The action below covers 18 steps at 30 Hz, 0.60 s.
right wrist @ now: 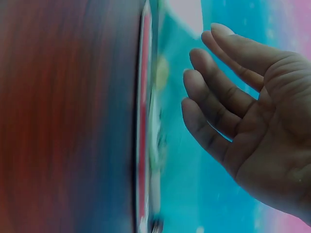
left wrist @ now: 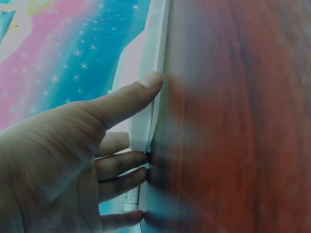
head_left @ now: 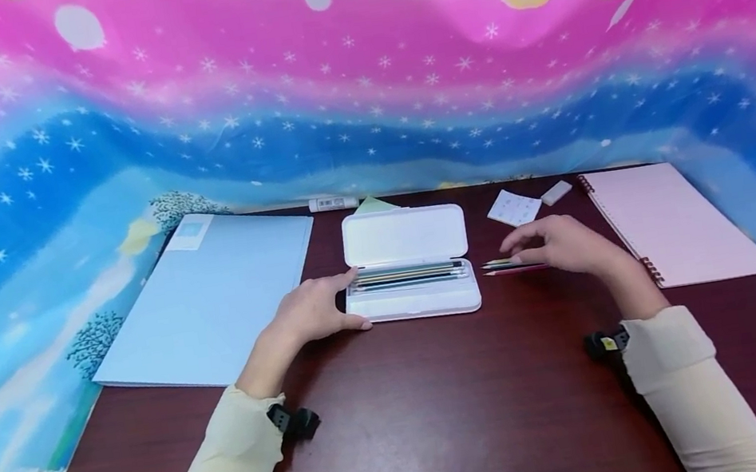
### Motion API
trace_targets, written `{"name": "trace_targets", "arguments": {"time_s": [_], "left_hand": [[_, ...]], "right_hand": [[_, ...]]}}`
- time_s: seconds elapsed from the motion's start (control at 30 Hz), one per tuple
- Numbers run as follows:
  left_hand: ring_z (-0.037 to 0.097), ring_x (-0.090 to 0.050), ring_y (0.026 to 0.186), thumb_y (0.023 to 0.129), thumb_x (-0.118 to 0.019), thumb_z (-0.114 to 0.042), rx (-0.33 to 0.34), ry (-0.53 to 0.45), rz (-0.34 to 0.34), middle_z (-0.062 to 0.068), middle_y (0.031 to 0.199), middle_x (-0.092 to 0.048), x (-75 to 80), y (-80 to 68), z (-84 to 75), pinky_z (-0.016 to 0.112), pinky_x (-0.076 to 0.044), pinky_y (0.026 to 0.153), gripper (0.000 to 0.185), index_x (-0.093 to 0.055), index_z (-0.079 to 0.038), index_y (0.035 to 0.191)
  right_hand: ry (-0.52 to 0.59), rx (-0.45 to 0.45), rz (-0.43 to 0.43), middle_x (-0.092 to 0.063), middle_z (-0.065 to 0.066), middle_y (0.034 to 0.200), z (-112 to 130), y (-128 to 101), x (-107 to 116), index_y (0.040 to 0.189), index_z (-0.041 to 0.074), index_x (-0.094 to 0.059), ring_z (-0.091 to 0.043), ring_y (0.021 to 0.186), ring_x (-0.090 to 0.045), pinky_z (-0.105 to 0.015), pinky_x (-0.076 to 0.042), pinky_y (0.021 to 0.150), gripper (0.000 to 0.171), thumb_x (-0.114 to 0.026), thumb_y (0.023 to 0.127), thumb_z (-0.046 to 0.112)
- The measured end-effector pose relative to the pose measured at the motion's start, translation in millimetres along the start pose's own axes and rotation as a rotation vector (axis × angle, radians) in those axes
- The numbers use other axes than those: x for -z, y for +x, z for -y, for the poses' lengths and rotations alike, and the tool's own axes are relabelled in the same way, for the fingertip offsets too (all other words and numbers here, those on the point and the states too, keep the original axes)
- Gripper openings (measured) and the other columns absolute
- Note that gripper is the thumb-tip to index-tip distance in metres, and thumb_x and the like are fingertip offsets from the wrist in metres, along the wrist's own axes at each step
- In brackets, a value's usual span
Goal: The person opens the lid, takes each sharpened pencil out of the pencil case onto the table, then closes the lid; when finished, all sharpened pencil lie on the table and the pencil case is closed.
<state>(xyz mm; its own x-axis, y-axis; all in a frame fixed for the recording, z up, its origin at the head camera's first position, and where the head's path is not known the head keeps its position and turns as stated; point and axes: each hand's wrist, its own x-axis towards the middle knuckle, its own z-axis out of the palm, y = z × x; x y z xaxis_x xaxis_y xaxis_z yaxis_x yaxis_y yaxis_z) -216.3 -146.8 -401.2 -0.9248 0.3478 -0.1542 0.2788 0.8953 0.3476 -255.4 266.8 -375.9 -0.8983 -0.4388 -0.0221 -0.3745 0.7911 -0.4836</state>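
Observation:
An open white pencil case (head_left: 413,305) lies on the table, its lid (head_left: 404,235) tipped back and several pencils (head_left: 409,277) in its rear part. My left hand (head_left: 312,310) holds the case's left end, thumb on the front edge and index finger toward the hinge. In the left wrist view, the thumb (left wrist: 136,94) presses against the case's side (left wrist: 146,116). Right of the case, my right hand (head_left: 568,243) hovers over a few loose pencils, a red one (head_left: 510,271) nearest me. The right wrist view shows its fingers loosely bent with nothing in them, beside the red pencil (right wrist: 144,111).
A light blue folder (head_left: 212,291) lies at the left, a pink spiral notebook (head_left: 681,222) at the right. Along the back are a glue stick (head_left: 333,203), a green paper piece (head_left: 375,204), a patterned white square (head_left: 514,207) and an eraser (head_left: 556,192). A printed cloth hangs behind.

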Motion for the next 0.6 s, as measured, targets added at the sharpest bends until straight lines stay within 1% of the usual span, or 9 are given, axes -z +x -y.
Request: {"name": "trace_targets", "arguments": {"time_s": [0.07,0.17,0.3,0.37,0.47,0.6], "left_hand": [[0.030,-0.055,0.134,0.078,-0.081,-0.059,0.004,0.001,0.002,0.010,0.153,-0.053,-0.5,0.0,-0.1,0.052,-0.049,0.103,0.097,-0.038,-0.023,0.158],[0.030,-0.055,0.135,0.078,-0.081,-0.058,0.011,-0.003,0.006,0.010,0.153,-0.053,-0.7,-0.2,-0.7,0.052,-0.049,0.103,0.097,-0.038,-0.023,0.158],[0.030,-0.054,0.136,0.078,-0.081,-0.058,0.008,-0.013,0.000,0.010,0.153,-0.052,-0.2,0.8,-2.3,0.052,-0.048,0.105,0.098,-0.037,-0.022,0.158],[0.030,-0.054,0.136,0.078,-0.081,-0.058,0.007,-0.011,-0.005,0.009,0.153,-0.052,0.4,1.5,-3.0,0.052,-0.048,0.106,0.098,-0.037,-0.022,0.158],[0.030,-0.054,0.137,0.078,-0.081,-0.059,0.007,-0.006,-0.006,0.009,0.154,-0.052,1.4,1.8,-2.9,0.052,-0.048,0.106,0.098,-0.038,-0.022,0.158],[0.030,-0.054,0.136,0.078,-0.081,-0.059,0.012,-0.002,0.000,0.008,0.154,-0.052,1.2,1.0,-0.7,0.053,-0.048,0.105,0.098,-0.039,-0.023,0.158]], "right_hand": [[0.008,0.037,0.015,-0.078,0.005,0.101,16.0,9.2,-6.7,0.116,0.021,-0.078,-0.017,0.094,-0.065,-0.039,-0.049,0.087,0.022,-0.072,0.094,0.019],[0.026,0.076,0.054,-0.078,0.003,0.107,40.5,22.6,-17.6,0.118,0.019,-0.077,-0.017,0.099,-0.067,-0.042,-0.051,0.090,0.025,-0.072,0.094,0.018],[0.010,0.124,0.158,-0.075,-0.002,0.120,66.7,36.9,-30.6,0.124,0.018,-0.075,-0.020,0.111,-0.068,-0.046,-0.053,0.097,0.031,-0.073,0.094,0.020],[-0.022,0.137,0.203,-0.073,-0.004,0.126,75.4,41.5,-36.2,0.127,0.018,-0.074,-0.022,0.118,-0.066,-0.046,-0.052,0.102,0.034,-0.074,0.093,0.021],[-0.061,0.132,0.231,-0.071,-0.005,0.130,83.0,45.1,-43.4,0.128,0.019,-0.073,-0.023,0.120,-0.065,-0.046,-0.051,0.104,0.036,-0.075,0.092,0.020],[-0.091,0.127,0.217,-0.072,-0.005,0.127,86.8,46.2,-50.5,0.126,0.019,-0.074,-0.021,0.111,-0.066,-0.045,-0.052,0.101,0.034,-0.075,0.092,0.017]]}}
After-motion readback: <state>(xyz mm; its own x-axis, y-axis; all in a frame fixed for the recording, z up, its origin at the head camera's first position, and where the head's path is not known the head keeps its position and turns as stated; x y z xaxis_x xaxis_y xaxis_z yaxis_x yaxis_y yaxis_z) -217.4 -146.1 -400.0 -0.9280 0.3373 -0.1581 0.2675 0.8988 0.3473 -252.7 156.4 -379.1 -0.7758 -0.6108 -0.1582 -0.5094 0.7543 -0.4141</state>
